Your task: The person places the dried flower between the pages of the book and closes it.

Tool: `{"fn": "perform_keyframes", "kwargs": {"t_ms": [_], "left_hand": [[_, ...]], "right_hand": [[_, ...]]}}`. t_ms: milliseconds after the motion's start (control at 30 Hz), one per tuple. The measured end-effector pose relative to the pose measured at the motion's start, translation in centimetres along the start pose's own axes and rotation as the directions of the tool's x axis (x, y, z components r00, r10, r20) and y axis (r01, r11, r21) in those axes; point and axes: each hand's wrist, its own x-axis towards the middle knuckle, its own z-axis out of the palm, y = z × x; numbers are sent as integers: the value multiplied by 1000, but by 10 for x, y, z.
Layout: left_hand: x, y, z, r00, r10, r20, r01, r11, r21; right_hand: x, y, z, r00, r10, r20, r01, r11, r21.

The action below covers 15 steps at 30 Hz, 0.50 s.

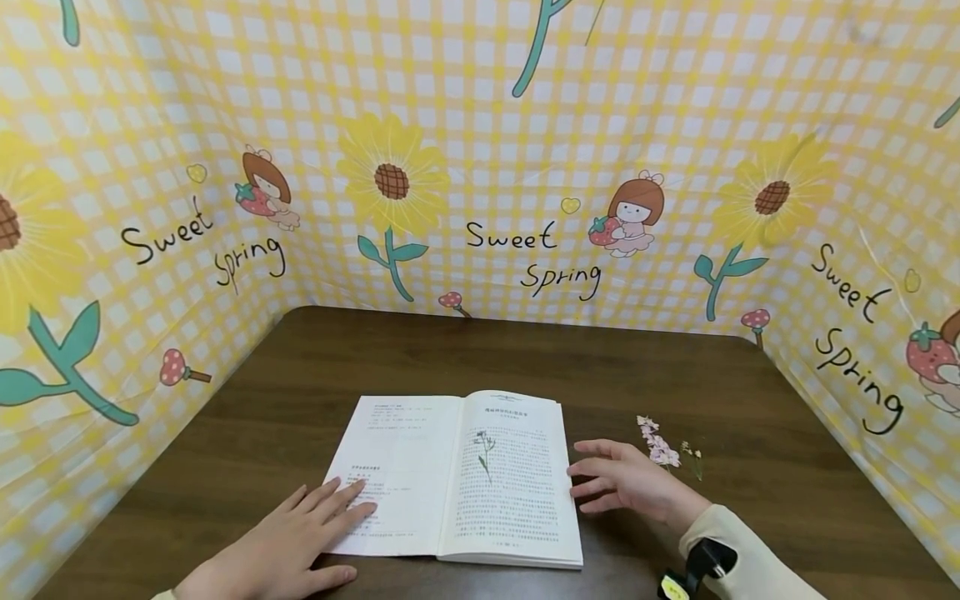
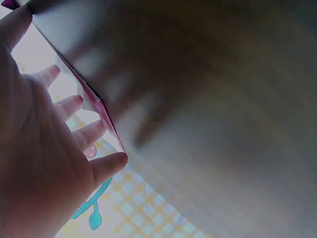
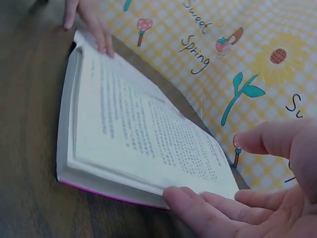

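Open book (image 1: 453, 467) lies on the near part of the table (image 1: 525, 354), a dark sprig (image 1: 484, 460) on its right page, real or printed cannot be told. Left hand (image 1: 296, 533) rests spread on the left page, grasping nothing, probably to flatten it. Right hand (image 1: 633, 485), fingers loosely extended and ungripping, sits at the right edge, perhaps to steady it, near pink blossoms (image 1: 660, 448).

The book (image 1: 454, 467) has off-white pages (image 1: 525, 483) printed in dark ink and a magenta cover edge (image 3: 114, 197) (a thin line, but vivid); the sprig (image 1: 484, 458) is green-stemmed; the loose blossoms (image 1: 660, 448) are pale pink. The tabletop (image 1: 525, 354) is dark brown wood grain; the cloth (image 1: 487, 142) is yellow-and-white gingham with yellow sunflowers (image 1: 392, 181), teal leaves (image 1: 411, 252) and black lettering (image 1: 536, 238); the sleeve (image 1: 750, 554) is cream; the wrist strap (image 1: 708, 560) is black and yellow.
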Motion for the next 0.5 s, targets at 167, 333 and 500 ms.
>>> {"fn": "perform_keyframes", "kwargs": {"t_ms": [167,333,500], "left_hand": [[0,0,-1,1000,1,0,-1,1000,8],[1,0,1,1000,-3,0,3,1000,0],[0,0,2,1000,-19,-11,19,1000,-13]], "right_hand": [[-1,2,0,1000,6,-3,-6,996,86],[-1,2,-1,999,15,-39,-10,992,128],[-1,2,-4,998,14,-54,-6,988,154]]}}
